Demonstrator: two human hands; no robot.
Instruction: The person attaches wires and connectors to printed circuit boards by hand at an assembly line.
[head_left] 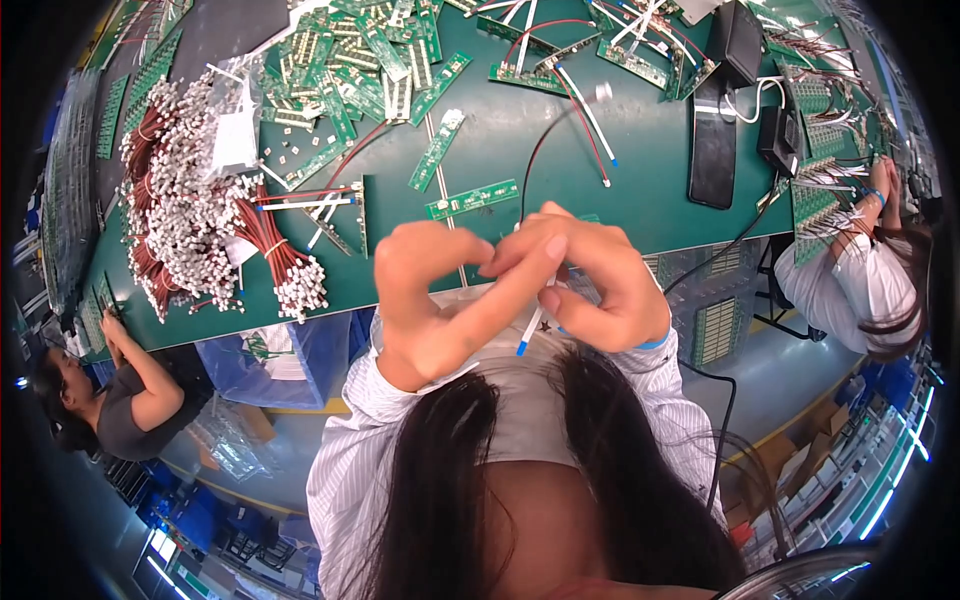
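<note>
Near the table's front edge, my left hand point(435, 300) and my right hand point(600, 285) meet with fingertips bent together. A white flat ribbon cable point(529, 330) with a blue end hangs below the fingers of my right hand, which are closed on it. My left thumb and index finger reach the same spot; what they pinch is hidden. A thin dark red and black wire point(535, 150) rises from behind the fingers and arcs to a white connector point(603, 92). Just beyond my hands lie a narrow green circuit board point(470, 199) and another board point(437, 150).
Bundled red-brown wires with white connectors point(190, 210) cover the left. Loose circuit boards point(350, 60) are heaped at the back. A black phone point(712, 150) and black box point(735, 45) lie right. One person point(130, 390) sits at left, another point(850, 270) at right.
</note>
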